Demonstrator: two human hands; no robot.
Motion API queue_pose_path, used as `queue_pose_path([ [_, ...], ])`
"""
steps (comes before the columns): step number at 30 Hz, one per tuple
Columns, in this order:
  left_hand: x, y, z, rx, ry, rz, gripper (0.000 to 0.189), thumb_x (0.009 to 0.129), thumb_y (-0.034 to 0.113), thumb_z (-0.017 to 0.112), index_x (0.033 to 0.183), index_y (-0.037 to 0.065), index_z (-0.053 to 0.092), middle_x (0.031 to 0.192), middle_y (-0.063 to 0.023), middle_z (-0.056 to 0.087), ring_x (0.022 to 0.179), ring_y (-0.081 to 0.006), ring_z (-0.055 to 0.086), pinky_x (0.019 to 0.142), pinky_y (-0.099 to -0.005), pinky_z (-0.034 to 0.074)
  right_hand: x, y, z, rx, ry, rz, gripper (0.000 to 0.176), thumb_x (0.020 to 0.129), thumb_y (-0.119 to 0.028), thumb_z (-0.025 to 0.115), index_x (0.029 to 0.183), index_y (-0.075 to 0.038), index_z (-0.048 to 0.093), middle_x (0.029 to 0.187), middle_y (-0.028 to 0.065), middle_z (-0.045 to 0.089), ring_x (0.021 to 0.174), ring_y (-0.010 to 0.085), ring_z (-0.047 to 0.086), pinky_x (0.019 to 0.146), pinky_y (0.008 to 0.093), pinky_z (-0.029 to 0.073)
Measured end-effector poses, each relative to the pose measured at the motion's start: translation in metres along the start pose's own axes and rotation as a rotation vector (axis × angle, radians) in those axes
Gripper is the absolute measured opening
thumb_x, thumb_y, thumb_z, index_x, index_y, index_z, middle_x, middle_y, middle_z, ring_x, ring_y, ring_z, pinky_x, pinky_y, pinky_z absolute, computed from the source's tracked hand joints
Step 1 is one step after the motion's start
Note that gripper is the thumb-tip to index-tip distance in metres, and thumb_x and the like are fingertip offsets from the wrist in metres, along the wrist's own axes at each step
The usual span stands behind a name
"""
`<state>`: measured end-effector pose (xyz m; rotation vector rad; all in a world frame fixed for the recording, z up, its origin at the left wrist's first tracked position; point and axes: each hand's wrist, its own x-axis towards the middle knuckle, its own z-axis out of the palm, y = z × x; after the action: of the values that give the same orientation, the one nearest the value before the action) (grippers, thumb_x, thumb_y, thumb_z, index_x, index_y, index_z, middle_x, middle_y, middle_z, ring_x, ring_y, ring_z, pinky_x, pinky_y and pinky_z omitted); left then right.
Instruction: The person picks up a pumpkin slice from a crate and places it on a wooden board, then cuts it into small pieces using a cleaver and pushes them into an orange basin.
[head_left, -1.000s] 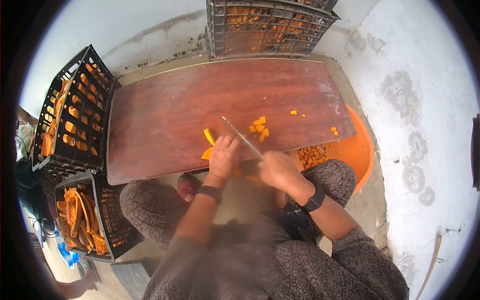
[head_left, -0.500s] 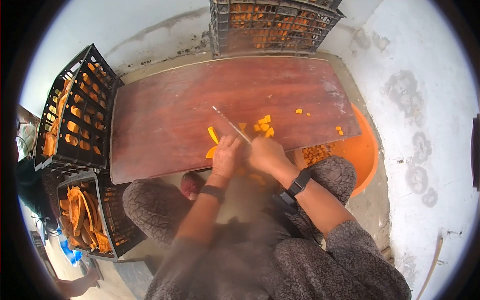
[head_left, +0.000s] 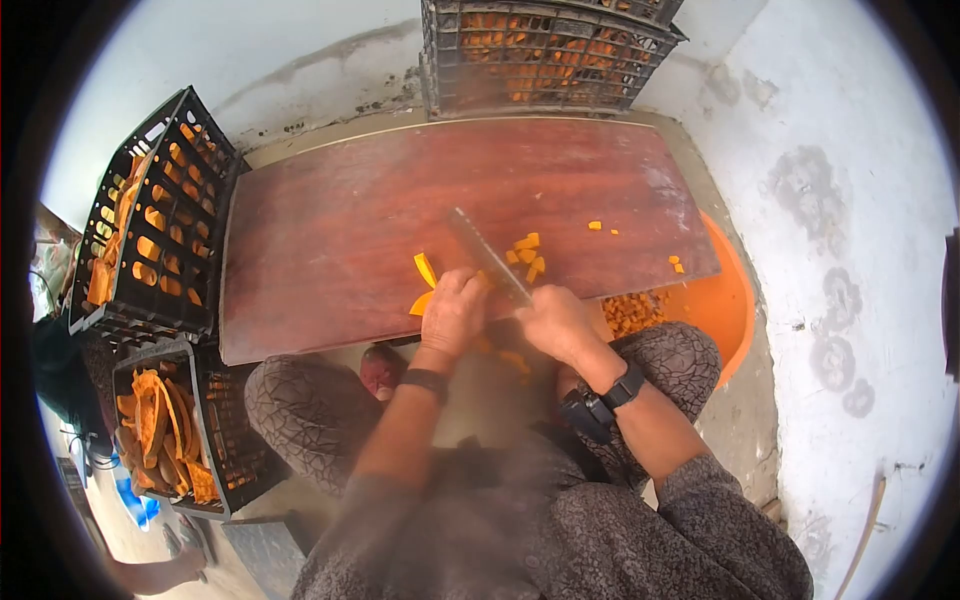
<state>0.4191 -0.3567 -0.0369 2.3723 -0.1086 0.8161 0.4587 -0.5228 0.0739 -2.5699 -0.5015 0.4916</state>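
My right hand [head_left: 555, 322] grips a knife [head_left: 487, 255], its broad blade slanting up and left over the front of the red-brown board [head_left: 380, 200]. Close to the blade, my left hand [head_left: 455, 312] has its fingers bent and pressed down on a pumpkin slice, mostly hidden beneath them. Left of those fingers lie a thin pumpkin strip [head_left: 425, 269] and a curved pumpkin piece [head_left: 421, 305]. Several cut pumpkin chunks [head_left: 526, 250] sit just beyond the knife, to its right.
An orange basin [head_left: 735, 300] with diced pumpkin [head_left: 632, 312] stands under the board's right end. Black crates of orange pieces stand at the back [head_left: 550, 55], at the left [head_left: 165, 210] and lower left [head_left: 205, 430]. Another person's arm [head_left: 150, 573] shows at lower left.
My right hand has moved right and slightly down with the knife, whose blade now shows more of its flat side. My left hand stays nearly in place.
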Motion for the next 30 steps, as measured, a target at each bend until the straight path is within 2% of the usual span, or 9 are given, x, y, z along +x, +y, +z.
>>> queue_pose_path([
  [3, 0.002, 0.001, -0.001, 0.001, 0.011, 0.022, 0.018, 0.079, 0.001, 0.067, 0.096, 0.004, 0.063, 0.104, -0.0123, 0.059, 0.096, -0.0336, 0.059, 0.082, -0.0411, 0.051, -0.008, -0.005, -0.003, -0.025, -0.022, -0.014, 0.022, 0.083, -0.019, 0.065, 0.08, 0.002, 0.068, 0.084, 0.0254, 0.066, 0.084, 0.0434, 0.065, 0.075, 0.0494, 0.05],
  [5, 0.003, 0.003, -0.003, 0.019, 0.025, 0.055, 0.022, 0.073, -0.001, 0.061, 0.094, 0.005, 0.063, 0.1, -0.0125, 0.058, 0.093, -0.0336, 0.057, 0.082, -0.0418, 0.048, -0.011, -0.006, -0.004, -0.023, -0.038, -0.014, 0.021, 0.083, -0.019, 0.065, 0.081, 0.002, 0.068, 0.084, 0.0254, 0.066, 0.085, 0.0433, 0.065, 0.076, 0.0492, 0.05],
  [17, -0.003, -0.003, 0.001, 0.005, 0.035, 0.047, 0.02, 0.072, 0.0, 0.063, 0.091, 0.005, 0.06, 0.098, -0.0133, 0.057, 0.093, -0.0343, 0.056, 0.083, -0.0424, 0.048, -0.013, -0.013, -0.021, 0.032, -0.207, 0.087, 0.022, 0.084, -0.018, 0.064, 0.083, 0.003, 0.067, 0.085, 0.0269, 0.066, 0.087, 0.043, 0.065, 0.076, 0.0481, 0.05],
  [19, -0.003, -0.003, 0.002, 0.011, 0.042, 0.047, 0.02, 0.071, 0.0, 0.063, 0.091, 0.004, 0.06, 0.098, -0.0135, 0.057, 0.093, -0.0343, 0.056, 0.082, -0.0424, 0.048, -0.011, -0.017, -0.025, 0.034, -0.26, 0.082, 0.028, 0.09, -0.015, 0.061, 0.082, 0.012, 0.065, 0.06, 0.0173, 0.063, 0.054, 0.0273, 0.066, 0.048, 0.0376, 0.049],
  [23, -0.004, -0.004, 0.003, 0.012, 0.038, 0.04, 0.021, 0.071, -0.001, 0.062, 0.091, 0.003, 0.06, 0.098, -0.0142, 0.057, 0.093, -0.0347, 0.056, 0.082, -0.0422, 0.048, -0.007, -0.022, -0.024, -0.026, -0.295, 0.103, 0.03, 0.09, -0.015, 0.06, 0.078, 0.012, 0.065, 0.059, 0.0175, 0.062, 0.054, 0.0284, 0.066, 0.05, 0.0396, 0.05],
  [25, -0.005, -0.004, 0.003, 0.012, 0.026, 0.02, 0.021, 0.07, -0.002, 0.062, 0.091, 0.003, 0.06, 0.098, -0.0143, 0.057, 0.092, -0.0348, 0.056, 0.082, -0.0422, 0.048, -0.008, -0.027, -0.025, -0.088, -0.281, 0.045, 0.027, 0.087, -0.012, 0.058, 0.072, 0.01, 0.065, 0.057, 0.0188, 0.062, 0.055, 0.0304, 0.066, 0.053, 0.0413, 0.051],
  [30, -0.002, -0.001, 0.002, 0.011, 0.035, 0.004, 0.022, 0.07, -0.003, 0.061, 0.091, 0.003, 0.061, 0.097, -0.0144, 0.058, 0.091, -0.035, 0.056, 0.081, -0.0421, 0.049, 0.001, -0.028, -0.023, -0.097, -0.292, 0.06, 0.02, 0.079, -0.006, 0.055, 0.068, 0.008, 0.065, 0.057, 0.0204, 0.062, 0.056, 0.032, 0.067, 0.059, 0.0416, 0.053],
])
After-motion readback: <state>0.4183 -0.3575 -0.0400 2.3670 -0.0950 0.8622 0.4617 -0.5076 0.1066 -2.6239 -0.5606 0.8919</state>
